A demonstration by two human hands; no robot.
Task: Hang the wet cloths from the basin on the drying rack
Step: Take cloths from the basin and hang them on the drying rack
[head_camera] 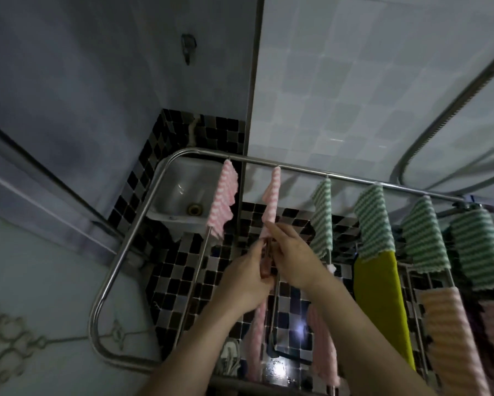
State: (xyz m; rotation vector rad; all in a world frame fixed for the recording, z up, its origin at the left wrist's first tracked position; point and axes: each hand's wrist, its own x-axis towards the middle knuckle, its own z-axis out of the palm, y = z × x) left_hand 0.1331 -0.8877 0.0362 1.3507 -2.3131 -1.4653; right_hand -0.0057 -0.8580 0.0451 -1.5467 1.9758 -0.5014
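Pink striped cloth [271,195] | draped over second rod in from curved corner of drying rack [143,221] | left hand [244,281] and right hand [293,257] both pinch it mid-rod | person should tug halves level, smooth bunching, keep off neighbouring pink cloth [223,192]

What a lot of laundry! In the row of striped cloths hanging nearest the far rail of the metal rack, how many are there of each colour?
Pink-and-white striped cloths: 2
Green-and-white striped cloths: 4
Total: 6
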